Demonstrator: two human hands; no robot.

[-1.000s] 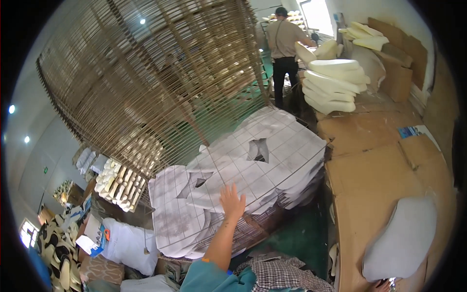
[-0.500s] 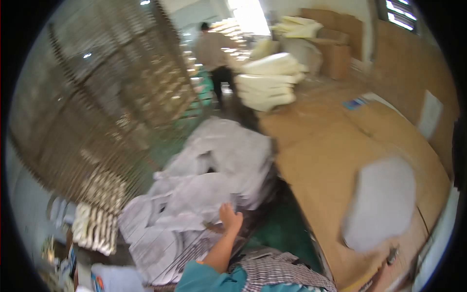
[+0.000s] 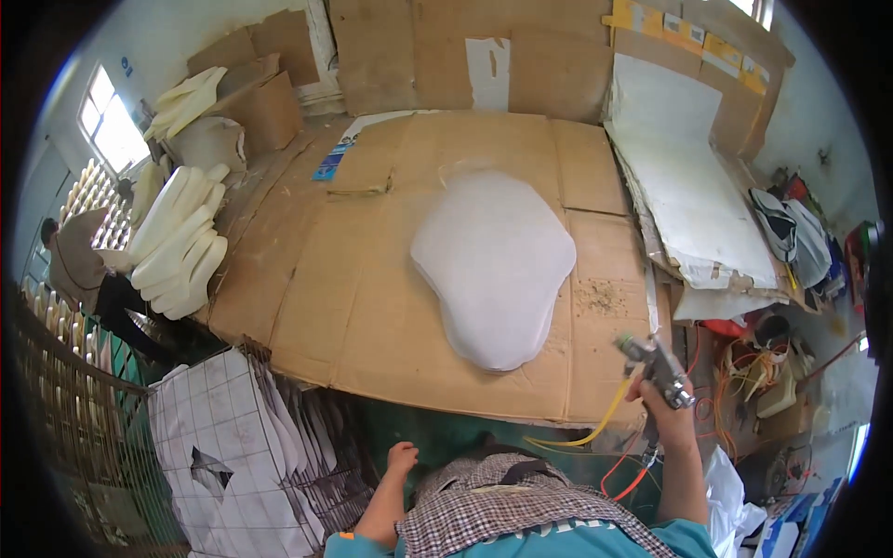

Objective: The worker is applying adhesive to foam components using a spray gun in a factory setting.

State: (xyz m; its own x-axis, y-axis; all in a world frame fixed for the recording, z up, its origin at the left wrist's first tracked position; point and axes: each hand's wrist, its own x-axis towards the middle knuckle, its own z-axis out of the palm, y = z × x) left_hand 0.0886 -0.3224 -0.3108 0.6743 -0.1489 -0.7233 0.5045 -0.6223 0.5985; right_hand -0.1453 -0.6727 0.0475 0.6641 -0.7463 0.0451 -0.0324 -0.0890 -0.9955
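In my right hand (image 3: 654, 394) I grip a metal spray gun (image 3: 666, 368), its nozzle end towards the cardboard-covered table. A yellow hose (image 3: 595, 433) and an orange-red hose (image 3: 633, 485) hang by it. On the cardboard (image 3: 344, 307) lies a pale grey, rounded pad (image 3: 498, 256), broad at its far end and narrower towards me. The spray gun is to the right of the pad, apart from it. My left hand (image 3: 402, 457) hangs below the table's front edge, its fingers curled in, with nothing seen in them.
A wire rack (image 3: 219, 456) bearing grey sheets stands at lower left. Cream foam pieces (image 3: 181, 242) are piled left of the table, near another person (image 3: 79, 260). At right are a white-covered board (image 3: 684, 177), tangled hoses (image 3: 744, 372) and a white plastic bag (image 3: 730, 498).
My view has swung right, from the rack to the table. My left hand has left the grey sheets and come back near my body. The pad lies on the cardboard, now sharply seen.
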